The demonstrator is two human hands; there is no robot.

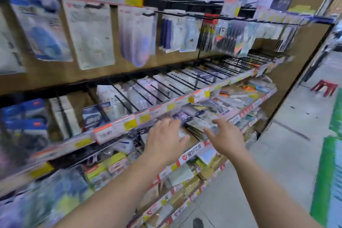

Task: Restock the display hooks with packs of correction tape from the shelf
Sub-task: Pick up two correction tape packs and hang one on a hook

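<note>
Head view: both hands, left and right, spread open and empty, flank flat packs lying just ahead on the shelf.

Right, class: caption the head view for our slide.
Both open hands, left hand and right hand, reach toward packs on the shelf.

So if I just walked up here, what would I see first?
First, two bare hands reaching into the middle shelf: the left hand and the right hand, both open over a pile of flat packs. Above them, packs hang from black hooks, with a big blue one at upper left. Far right, a small red stool stands on the floor.
</note>
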